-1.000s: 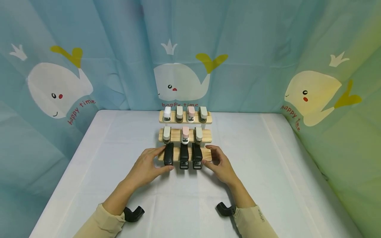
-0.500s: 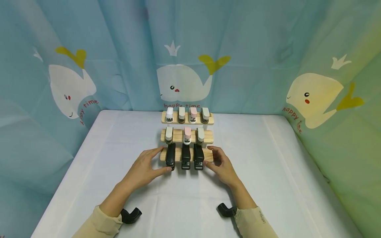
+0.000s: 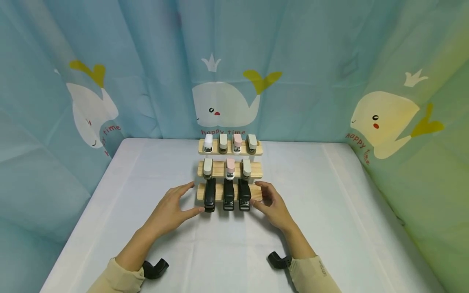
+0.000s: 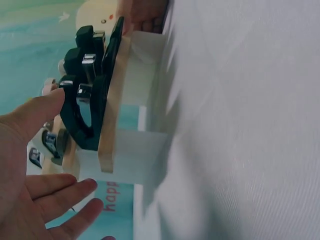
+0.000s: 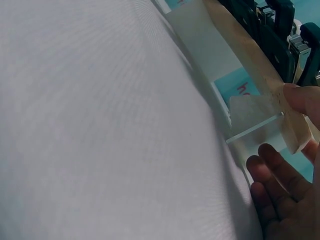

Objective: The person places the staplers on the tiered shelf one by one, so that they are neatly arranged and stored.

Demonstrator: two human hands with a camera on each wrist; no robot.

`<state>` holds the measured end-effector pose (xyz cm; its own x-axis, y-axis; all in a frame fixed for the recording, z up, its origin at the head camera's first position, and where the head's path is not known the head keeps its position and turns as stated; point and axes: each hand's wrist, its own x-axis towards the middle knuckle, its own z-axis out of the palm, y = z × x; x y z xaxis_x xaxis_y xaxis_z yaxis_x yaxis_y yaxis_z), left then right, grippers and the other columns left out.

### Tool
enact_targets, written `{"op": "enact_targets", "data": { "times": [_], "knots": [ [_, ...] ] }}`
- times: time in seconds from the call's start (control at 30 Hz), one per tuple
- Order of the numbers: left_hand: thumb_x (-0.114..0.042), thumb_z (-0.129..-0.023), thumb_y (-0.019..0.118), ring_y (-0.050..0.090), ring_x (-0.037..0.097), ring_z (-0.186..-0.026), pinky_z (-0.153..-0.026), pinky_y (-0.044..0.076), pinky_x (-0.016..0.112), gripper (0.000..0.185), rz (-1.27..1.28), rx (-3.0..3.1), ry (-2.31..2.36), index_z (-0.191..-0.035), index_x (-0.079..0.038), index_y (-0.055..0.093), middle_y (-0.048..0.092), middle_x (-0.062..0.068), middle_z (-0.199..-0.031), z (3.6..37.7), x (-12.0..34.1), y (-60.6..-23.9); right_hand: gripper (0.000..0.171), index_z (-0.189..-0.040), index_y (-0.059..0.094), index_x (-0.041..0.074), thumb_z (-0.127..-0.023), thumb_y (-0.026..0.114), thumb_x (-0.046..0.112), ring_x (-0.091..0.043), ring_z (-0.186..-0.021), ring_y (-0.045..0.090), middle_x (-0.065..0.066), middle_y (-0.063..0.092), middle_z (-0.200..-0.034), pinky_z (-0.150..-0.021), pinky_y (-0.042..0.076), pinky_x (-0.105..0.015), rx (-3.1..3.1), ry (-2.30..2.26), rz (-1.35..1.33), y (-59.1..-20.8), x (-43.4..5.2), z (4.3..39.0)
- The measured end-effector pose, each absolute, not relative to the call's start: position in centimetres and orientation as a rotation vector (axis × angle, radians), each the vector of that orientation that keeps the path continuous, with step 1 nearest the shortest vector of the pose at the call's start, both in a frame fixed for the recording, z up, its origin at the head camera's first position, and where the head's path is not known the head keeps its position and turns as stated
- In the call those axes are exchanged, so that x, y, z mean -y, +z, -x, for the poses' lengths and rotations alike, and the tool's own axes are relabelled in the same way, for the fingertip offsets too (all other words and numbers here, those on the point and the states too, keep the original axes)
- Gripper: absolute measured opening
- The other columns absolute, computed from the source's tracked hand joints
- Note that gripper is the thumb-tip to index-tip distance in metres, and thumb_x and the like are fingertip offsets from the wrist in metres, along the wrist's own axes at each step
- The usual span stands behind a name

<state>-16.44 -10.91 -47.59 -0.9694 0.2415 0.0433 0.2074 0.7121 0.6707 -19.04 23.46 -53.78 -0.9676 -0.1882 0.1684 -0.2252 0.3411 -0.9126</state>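
white tablecloth (image 3: 329, 211), whale-print curtain (image 3: 227, 101) behind.

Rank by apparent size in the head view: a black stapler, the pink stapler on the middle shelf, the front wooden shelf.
1. Front shelf.
2. Black stapler.
3. Pink stapler, though it sits farther from the camera, which shrinks it somewhat.

Pale blue fabric curtain (image 3: 311, 61) printed with white whales hanging behind and to both sides, right side tinted yellow-green, white cloth-covered table (image 3: 329, 228) spreading under and around the hands, soft even light
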Motion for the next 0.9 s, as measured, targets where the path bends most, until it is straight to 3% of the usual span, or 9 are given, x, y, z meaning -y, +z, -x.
{"op": "enact_targets", "data": {
  "times": [0.23, 0.47, 0.6, 0.77, 0.9],
  "knots": [
    [-0.070, -0.076, 0.065, 0.038, 0.029, -0.138, -0.106, 0.036, 0.055, 0.088, -0.359, -2.875, 1.132, -0.148, -0.027, 0.039, 0.044, 0.002, -0.148, 16.6, 11.9, -47.3, 0.052, -0.139, 0.046, 0.011, -0.092, 0.067, 0.016, -0.024, -0.107, 0.056, -0.013, 0.056, -0.125, -0.091, 0.047, -0.028, 2.429, 1.808, -0.296, -53.8, -23.8, 19.1],
    [-0.069, -0.081, 0.061, 0.037, 0.029, -0.137, -0.105, 0.036, 0.056, 0.084, -0.369, -2.897, 1.144, -0.149, -0.027, 0.036, 0.042, 0.000, -0.148, 17.0, 13.1, -47.6, 0.039, -0.135, 0.045, -0.006, -0.100, 0.053, 0.011, -0.013, -0.096, 0.061, -0.024, 0.054, -0.122, -0.083, 0.053, -0.024, 2.183, 2.031, -0.173, -53.5, -23.8, 19.5],
    [-0.070, -0.083, 0.057, 0.037, 0.029, -0.137, -0.105, 0.036, 0.056, 0.083, -0.382, -2.915, 1.141, -0.149, -0.026, 0.036, 0.041, 0.003, -0.149, 17.3, 13.8, -47.9, 0.042, -0.133, 0.046, -0.005, -0.101, 0.052, 0.021, -0.016, -0.100, 0.060, -0.024, 0.054, -0.122, -0.083, 0.054, -0.028, 2.117, 2.046, -0.096, -53.5, -23.9, 19.5],
    [-0.070, -0.083, 0.057, 0.035, 0.029, -0.139, -0.106, 0.036, 0.055, 0.082, -0.388, -2.926, 1.134, -0.149, -0.025, 0.036, 0.040, 0.004, -0.150, 17.4, 14.3, -48.2, 0.040, -0.132, 0.047, -0.005, -0.102, 0.050, 0.021, -0.029, -0.103, 0.059, -0.023, 0.054, -0.121, -0.086, 0.053, -0.042, 2.094, 2.055, -0.027, -51.8, -23.3, 18.8],
    [-0.068, -0.084, 0.057, 0.033, 0.030, -0.140, -0.107, 0.034, 0.056, 0.082, -0.398, -2.928, 1.132, -0.149, -0.023, 0.036, 0.038, 0.004, -0.151, 17.4, 14.7, -48.3, 0.036, -0.131, 0.049, -0.002, -0.102, 0.050, 0.019, -0.026, -0.102, 0.060, -0.024, 0.053, -0.122, -0.085, 0.053, -0.043, 2.070, 2.058, -0.001, -52.0, -23.3, 19.2]
  ]
}}
